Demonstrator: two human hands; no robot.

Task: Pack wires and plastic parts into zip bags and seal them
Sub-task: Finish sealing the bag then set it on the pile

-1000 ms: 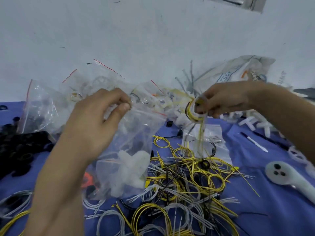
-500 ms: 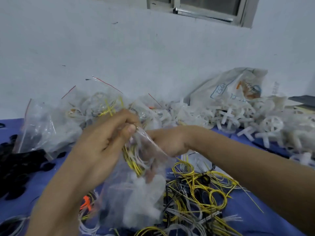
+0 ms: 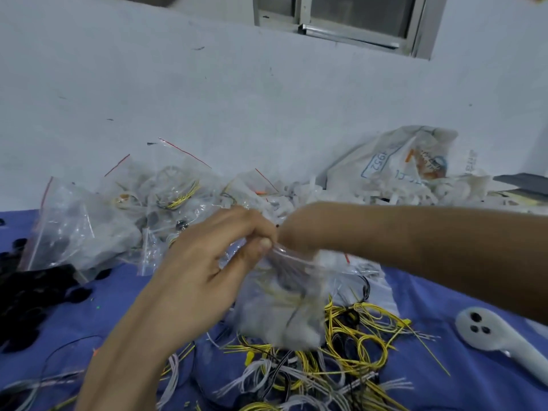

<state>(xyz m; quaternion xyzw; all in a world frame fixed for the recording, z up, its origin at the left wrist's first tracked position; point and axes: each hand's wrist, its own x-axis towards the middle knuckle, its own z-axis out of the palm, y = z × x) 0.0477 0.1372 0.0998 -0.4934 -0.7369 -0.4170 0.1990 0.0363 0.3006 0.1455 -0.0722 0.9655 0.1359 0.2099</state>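
Observation:
A clear zip bag (image 3: 281,315) hangs in front of me, blurred, with white plastic parts and yellow wires inside. My left hand (image 3: 207,268) pinches its top edge between thumb and fingers. My right hand (image 3: 296,232) is curled at the same edge, right against the left hand's fingertips; its own fingertips are hidden. Beneath the bag, a tangled pile of yellow, white and black wires (image 3: 355,336) lies on the blue cloth (image 3: 444,381).
Several filled zip bags (image 3: 89,232) are heaped at the back left against the wall. Black plastic parts (image 3: 29,292) lie at the left. White plastic crosses (image 3: 400,194) spill from a printed sack (image 3: 400,164) at the back right. A white handheld device (image 3: 489,333) lies at the right.
My right hand carried a yellow wire coil into the bag, then came out of it and up to the top edge beside my left hand. My view tilted upward.

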